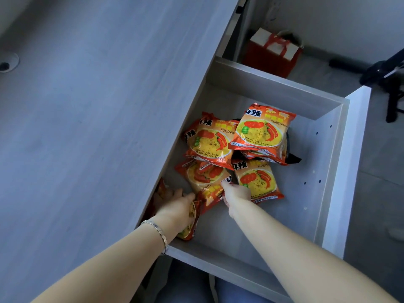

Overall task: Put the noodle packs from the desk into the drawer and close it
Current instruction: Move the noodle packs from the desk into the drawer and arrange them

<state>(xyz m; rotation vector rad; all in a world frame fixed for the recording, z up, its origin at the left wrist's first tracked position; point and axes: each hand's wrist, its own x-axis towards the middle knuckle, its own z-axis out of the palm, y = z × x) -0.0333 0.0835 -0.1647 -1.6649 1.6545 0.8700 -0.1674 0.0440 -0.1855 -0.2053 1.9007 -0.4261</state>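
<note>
Grey counter, open drawer beside its edge, noodle packs piled inside. Left hand gripping one pack at drawer's near-left corner; right hand pinching another pack.

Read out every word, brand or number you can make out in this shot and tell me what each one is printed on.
"KUAISHIMI...": top noodle pack, under its yellow band; the end is unclear.
"KUAISHIM", cut off: left noodle pack.
"KUAIS", cut off: lower right noodle pack.
Large black Chinese characters top each pack; too blurred to read.
Small print along the packs' lower edges: too small.
Red bag on the floor: no text visible.
</note>
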